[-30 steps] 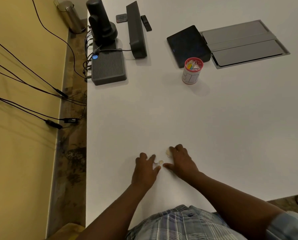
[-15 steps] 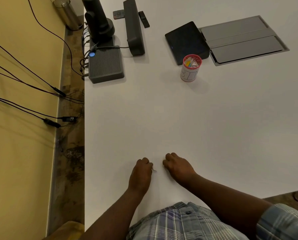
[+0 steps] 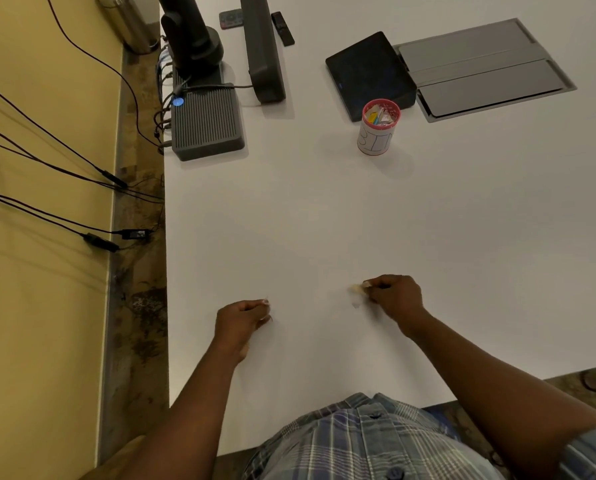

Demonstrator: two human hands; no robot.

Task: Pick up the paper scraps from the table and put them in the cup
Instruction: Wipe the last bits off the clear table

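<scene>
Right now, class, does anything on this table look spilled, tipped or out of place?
Nothing stands out. The cup stands upright with scraps inside, none spilled beside it. The right hand pinches a pale scrap; the left hand is curled, its contents hidden.

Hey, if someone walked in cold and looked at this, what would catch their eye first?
Probably the red-rimmed cup stuffed with colourful scraps, standing alone mid-table in front of a black box. Next, the two hands near the table's close edge: the right hand pinches a pale scrap, and the left hand is curled, what it holds too small to tell. Then the dark devices and cables at the far left edge.
</scene>
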